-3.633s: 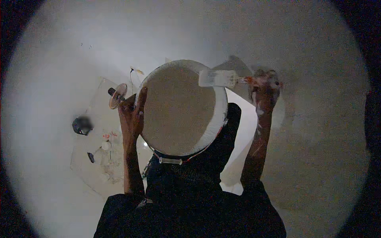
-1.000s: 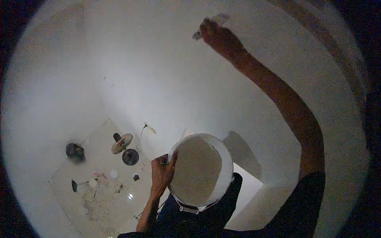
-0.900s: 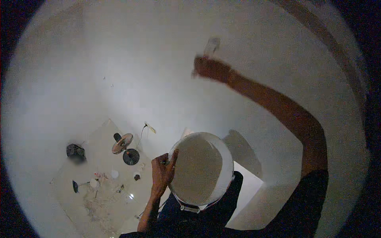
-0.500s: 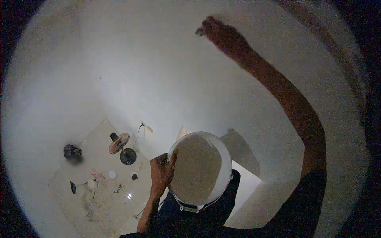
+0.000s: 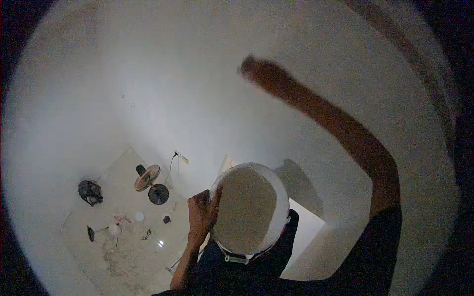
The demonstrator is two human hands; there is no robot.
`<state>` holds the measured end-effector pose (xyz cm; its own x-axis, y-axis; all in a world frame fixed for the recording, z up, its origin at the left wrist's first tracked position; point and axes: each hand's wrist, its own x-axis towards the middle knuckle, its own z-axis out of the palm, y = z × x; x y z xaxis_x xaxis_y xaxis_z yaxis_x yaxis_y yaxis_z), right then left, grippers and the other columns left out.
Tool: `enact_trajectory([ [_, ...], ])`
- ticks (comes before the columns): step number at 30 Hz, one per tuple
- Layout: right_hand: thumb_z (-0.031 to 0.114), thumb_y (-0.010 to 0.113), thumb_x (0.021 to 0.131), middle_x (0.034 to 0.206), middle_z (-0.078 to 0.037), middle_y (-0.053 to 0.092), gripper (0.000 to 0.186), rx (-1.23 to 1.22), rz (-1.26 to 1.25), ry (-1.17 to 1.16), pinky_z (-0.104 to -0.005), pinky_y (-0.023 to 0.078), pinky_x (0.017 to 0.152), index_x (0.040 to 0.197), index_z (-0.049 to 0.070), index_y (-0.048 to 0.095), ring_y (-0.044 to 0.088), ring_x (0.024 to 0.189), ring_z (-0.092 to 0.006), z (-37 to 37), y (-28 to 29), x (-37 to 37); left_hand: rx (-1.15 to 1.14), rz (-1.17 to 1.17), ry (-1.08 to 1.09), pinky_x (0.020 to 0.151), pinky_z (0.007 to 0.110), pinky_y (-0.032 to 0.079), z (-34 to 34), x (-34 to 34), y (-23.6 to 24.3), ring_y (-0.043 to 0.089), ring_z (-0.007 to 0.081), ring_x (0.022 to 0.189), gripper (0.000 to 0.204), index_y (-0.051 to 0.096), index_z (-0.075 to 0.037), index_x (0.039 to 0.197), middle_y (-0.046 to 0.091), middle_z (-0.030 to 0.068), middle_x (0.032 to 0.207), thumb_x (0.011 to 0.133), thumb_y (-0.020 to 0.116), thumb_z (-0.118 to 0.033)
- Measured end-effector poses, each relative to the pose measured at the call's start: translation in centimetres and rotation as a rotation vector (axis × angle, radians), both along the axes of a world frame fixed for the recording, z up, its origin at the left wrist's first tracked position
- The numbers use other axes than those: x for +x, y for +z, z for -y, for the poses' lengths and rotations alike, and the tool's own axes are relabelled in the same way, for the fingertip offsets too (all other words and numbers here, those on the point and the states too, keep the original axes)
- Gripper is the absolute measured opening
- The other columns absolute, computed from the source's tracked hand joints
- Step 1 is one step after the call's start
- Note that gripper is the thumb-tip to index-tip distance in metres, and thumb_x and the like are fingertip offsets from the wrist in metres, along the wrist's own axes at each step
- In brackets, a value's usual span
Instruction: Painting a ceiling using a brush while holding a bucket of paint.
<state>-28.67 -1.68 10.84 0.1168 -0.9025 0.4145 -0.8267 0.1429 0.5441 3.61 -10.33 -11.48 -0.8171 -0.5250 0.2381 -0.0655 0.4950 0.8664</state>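
A round white bucket [image 5: 279,207] full of grey-beige liquid sits low in view over my dark-clothed legs. My left hand [image 5: 201,214] grips its left rim, the thumb reaching over the edge. High above, my right arm stretches across a pale grey wall [image 5: 163,74]. My right hand [image 5: 257,70] is badly smeared by motion near that surface. I cannot make out its fingers or the brush seen in earlier frames.
On the dusty floor [image 5: 128,163] at lower left lie a pale disc-shaped object [image 5: 150,177], a dark round base [image 5: 158,194], a blurred dark lump [image 5: 90,193] and several small items. A cord runs to a socket strip [image 5: 183,159]. A white panel [image 5: 303,222] shows beside the bucket.
Since 3.6 seconds ago, my right hand with the brush has left the bucket and risen over the wall. It swung up and down there, and has just moved down slightly. The bucket appears lower.
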Motion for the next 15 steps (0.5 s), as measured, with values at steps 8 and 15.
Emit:
enact_trajectory([
  [8,0.016,0.054,0.079,0.087,-0.013,0.057,0.023,0.3,-1.205,-0.208,-0.0365,0.05,0.073,0.095,-0.001,0.053,0.058,0.086,-0.0246,0.0,-0.9,-1.5,-0.005,0.031,-0.004,0.044,0.035,0.03,0.1,-0.3,0.5,0.031,0.0139,0.043,0.05,0.051,0.006,0.057,0.038,0.0135,0.043,0.085,0.059,-0.034],
  [15,0.019,0.046,0.091,0.085,-0.017,0.054,0.021,0.334,0.258,-0.171,-0.0383,0.05,0.073,0.092,-0.001,0.048,0.059,0.076,-0.0268,0.9,-7.2,2.6,0.18,0.084,-0.045,0.043,0.036,0.031,0.0,0.3,2.9,0.032,0.0149,0.042,0.048,0.052,0.009,0.059,0.041,0.0155,0.044,0.085,0.058,-0.031],
])
